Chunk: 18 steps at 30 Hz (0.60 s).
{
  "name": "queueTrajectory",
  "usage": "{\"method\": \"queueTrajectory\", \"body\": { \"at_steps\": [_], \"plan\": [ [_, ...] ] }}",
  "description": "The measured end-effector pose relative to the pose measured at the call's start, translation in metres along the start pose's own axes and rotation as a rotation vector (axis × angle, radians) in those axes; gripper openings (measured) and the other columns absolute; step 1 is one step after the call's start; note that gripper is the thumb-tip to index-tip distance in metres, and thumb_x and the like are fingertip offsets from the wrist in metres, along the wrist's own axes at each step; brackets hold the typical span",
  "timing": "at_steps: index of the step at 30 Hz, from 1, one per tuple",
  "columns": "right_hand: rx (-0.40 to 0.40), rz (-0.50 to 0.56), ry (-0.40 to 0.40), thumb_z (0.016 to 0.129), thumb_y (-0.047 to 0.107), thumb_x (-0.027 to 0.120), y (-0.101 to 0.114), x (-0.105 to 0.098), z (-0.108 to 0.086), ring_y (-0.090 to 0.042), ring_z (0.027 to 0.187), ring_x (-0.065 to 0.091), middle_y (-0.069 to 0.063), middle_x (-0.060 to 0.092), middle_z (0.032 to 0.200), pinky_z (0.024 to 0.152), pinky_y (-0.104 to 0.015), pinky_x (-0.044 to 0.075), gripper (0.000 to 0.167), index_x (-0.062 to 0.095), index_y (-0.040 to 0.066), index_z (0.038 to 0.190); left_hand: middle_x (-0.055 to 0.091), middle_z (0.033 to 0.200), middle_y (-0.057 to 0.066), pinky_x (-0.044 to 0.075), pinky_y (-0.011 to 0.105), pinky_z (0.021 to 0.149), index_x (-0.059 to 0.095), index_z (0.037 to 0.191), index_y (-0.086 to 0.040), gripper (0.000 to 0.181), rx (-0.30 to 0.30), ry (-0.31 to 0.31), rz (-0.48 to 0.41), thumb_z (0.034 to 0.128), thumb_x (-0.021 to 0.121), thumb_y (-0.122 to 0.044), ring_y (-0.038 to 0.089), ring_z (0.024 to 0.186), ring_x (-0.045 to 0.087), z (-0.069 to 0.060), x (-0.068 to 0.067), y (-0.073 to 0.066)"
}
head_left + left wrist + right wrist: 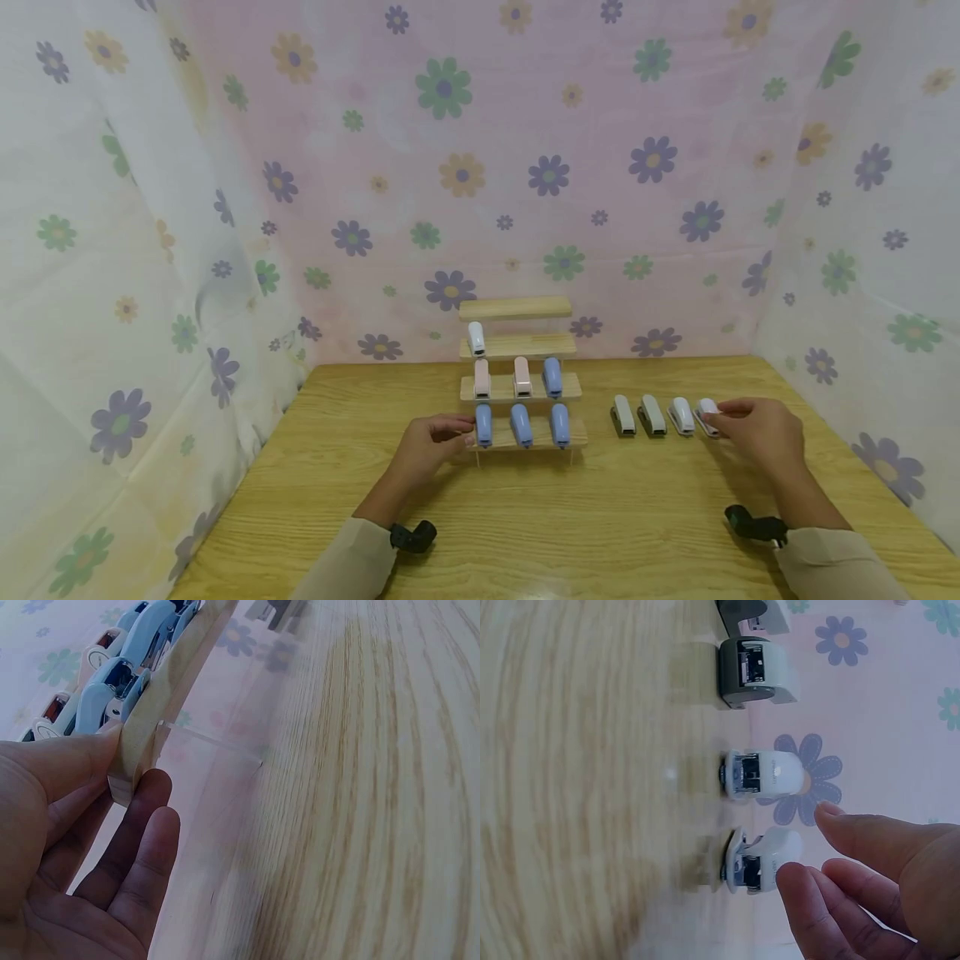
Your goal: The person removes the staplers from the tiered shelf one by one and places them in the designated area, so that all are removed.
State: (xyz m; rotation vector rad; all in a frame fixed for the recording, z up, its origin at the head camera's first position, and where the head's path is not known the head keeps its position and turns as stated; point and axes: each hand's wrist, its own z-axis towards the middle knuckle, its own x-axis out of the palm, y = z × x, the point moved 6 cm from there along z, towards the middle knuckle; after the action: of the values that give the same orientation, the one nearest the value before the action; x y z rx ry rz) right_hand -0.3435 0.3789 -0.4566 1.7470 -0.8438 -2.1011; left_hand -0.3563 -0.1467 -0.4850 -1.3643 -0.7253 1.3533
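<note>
My left hand [431, 446] pinches the left end of the lowest plank of a tiered wooden stand [525, 346], thumb above and fingers below in the left wrist view. Three blue staplers [521, 425] stand on that plank. Above them are two pink staplers [482, 377] and another blue stapler [552, 377]; one white stapler [476, 339] sits a tier higher. On the right, my right hand [765, 433] is at the rightmost white stapler [784, 844] of a table row. Its thumb and fingers are parted around the stapler's top; whether they touch it I cannot tell.
Left of that stapler in the row stand another white stapler [681, 417] and two staplers with dark grey bases [622, 417]. They share the wooden table [525, 533] with the stand. Flowered cloth [495, 125] hangs behind and at both sides.
</note>
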Motion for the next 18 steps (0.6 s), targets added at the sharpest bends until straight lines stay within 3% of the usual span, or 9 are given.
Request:
{"method": "queueTrajectory", "body": {
  "at_steps": [6, 11, 18],
  "plan": [
    [-0.049, -0.001, -0.028, 0.094, 0.056, 0.071, 0.013, -0.002, -0.001, -0.041, 0.095, 0.067, -0.023, 0.075, 0.115, 0.067, -0.045, 0.05, 0.063, 0.072, 0.001, 0.125, 0.071, 0.132, 0.002, 0.058, 0.026, 0.085, 0.081, 0.11, -0.015, 0.02, -0.008, -0.001, 0.007, 0.0931, 0.08, -0.025, 0.022, 0.116, 0.068, 0.0, -0.001, 0.001],
    [-0.103, 0.004, -0.043, 0.094, 0.055, 0.072, 0.032, -0.003, -0.001, -0.037, 0.09, 0.069, -0.023, 0.075, 0.113, 0.064, -0.043, 0.051, 0.06, 0.074, 0.002, 0.122, 0.07, 0.133, 0.001, 0.058, 0.026, 0.084, 0.081, 0.111, -0.016, 0.02, -0.01, 0.006, 0.017, 0.0939, 0.079, -0.026, 0.021, 0.116, 0.068, -0.001, -0.001, -0.001],
    [-0.13, 0.031, -0.053, 0.091, 0.065, 0.07, 0.059, -0.002, 0.005, -0.029, 0.085, 0.072, -0.019, 0.077, 0.111, 0.062, -0.036, 0.054, 0.068, 0.074, 0.005, 0.123, 0.071, 0.132, -0.002, 0.058, 0.026, 0.085, 0.082, 0.109, -0.018, 0.018, -0.019, 0.003, 0.022, 0.0935, 0.08, -0.026, 0.02, 0.117, 0.068, -0.001, -0.001, -0.001]
  ]
}}
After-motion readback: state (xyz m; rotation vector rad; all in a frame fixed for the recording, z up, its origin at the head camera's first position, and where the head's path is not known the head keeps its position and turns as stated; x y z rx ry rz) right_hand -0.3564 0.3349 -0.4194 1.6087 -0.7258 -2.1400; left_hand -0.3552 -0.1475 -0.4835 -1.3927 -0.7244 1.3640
